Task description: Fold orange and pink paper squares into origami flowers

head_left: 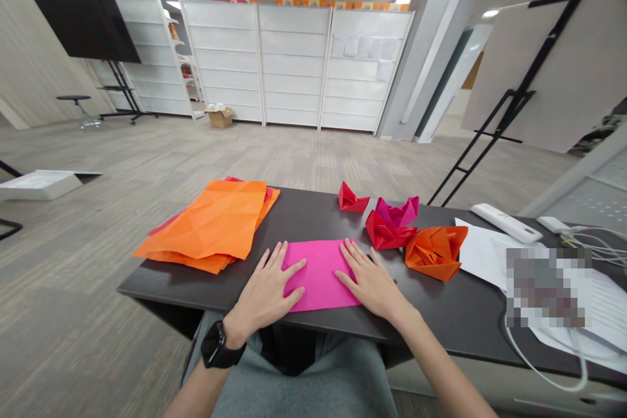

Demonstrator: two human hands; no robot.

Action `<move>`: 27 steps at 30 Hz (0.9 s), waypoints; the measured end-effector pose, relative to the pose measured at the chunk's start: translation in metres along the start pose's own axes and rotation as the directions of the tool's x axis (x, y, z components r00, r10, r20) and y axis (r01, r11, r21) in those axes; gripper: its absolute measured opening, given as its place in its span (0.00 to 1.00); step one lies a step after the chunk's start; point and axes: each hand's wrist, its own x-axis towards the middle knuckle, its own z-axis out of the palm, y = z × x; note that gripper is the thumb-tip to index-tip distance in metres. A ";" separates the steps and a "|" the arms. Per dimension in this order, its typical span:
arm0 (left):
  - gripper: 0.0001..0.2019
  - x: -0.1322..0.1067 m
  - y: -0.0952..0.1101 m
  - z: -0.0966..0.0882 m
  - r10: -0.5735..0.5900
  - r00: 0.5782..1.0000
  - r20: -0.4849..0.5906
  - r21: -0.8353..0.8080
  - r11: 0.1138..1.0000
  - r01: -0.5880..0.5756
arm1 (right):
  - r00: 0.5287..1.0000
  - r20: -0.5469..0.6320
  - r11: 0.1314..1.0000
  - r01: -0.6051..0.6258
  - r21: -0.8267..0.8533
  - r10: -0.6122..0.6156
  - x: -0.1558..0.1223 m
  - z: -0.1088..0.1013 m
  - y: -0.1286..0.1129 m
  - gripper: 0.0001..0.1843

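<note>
A bright pink sheet of paper [321,274], a wide rectangle that looks folded, lies flat near the front edge of the dark table. On its left edge rests my left hand [269,287], fingers spread, a black watch on the wrist. My right hand [368,279] lies flat across the right edge, its fingers stretched out too. Just beyond the right hand stand folded paper boats: a small red boat [351,199], a larger red boat [388,232], a magenta boat [396,211] and an orange boat [435,253].
Orange and red paper sheets [210,219] are stacked at the table's left. To the right are printed papers [482,251], a white power strip [506,223], cables [595,241] and a blurred patch. White shelving [294,65] stands across the floor, with a black easel [509,101] at right.
</note>
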 end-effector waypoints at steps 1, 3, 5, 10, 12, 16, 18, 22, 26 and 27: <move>0.27 0.000 0.001 0.000 -0.002 1.000 0.000 0.017 1.000 0.002 | 1.000 0.006 1.000 -0.018 -0.008 0.018 -0.001 0.000 0.003 0.37; 0.28 0.001 0.002 0.002 0.000 1.000 -0.008 0.062 0.998 0.001 | 0.999 0.015 0.999 -0.043 -0.024 0.044 -0.004 0.000 0.007 0.37; 0.29 0.000 0.000 0.005 -0.011 1.000 -0.030 0.120 0.993 0.014 | 0.998 0.019 0.998 -0.055 -0.042 0.056 -0.005 -0.001 0.007 0.37; 0.32 -0.006 -0.001 0.003 -0.138 0.977 -0.160 0.242 0.954 0.174 | 0.999 -0.011 0.995 -0.052 -0.081 0.052 -0.005 0.002 0.003 0.37; 0.31 -0.009 0.013 -0.002 -0.123 0.969 -0.213 0.246 0.953 0.175 | 0.998 -0.030 0.994 -0.052 -0.096 0.050 -0.003 0.004 0.000 0.36; 0.26 -0.014 0.058 -0.004 0.147 0.988 -0.055 0.088 0.986 -0.141 | 0.993 -0.081 0.989 -0.093 -0.117 0.084 -0.002 0.003 -0.010 0.34; 0.28 -0.018 0.071 0.000 0.170 0.985 -0.008 0.015 0.985 -0.170 | 0.988 -0.108 0.986 -0.118 -0.119 0.106 -0.006 -0.003 -0.015 0.34; 0.30 -0.027 0.062 0.008 0.161 0.987 0.000 -0.050 0.986 -0.161 | 0.993 -0.094 0.995 -0.081 -0.064 0.075 -0.029 -0.026 -0.015 0.26; 0.20 -0.036 0.034 0.006 0.210 0.978 -0.003 -0.089 0.974 -0.210 | 0.990 -0.027 0.981 0.142 0.129 -0.140 -0.055 -0.038 -0.009 0.20; 0.19 -0.038 0.028 0.005 0.233 0.972 0.000 -0.101 0.967 -0.232 | 0.977 0.007 0.961 0.208 0.182 -0.213 -0.059 -0.038 -0.008 0.24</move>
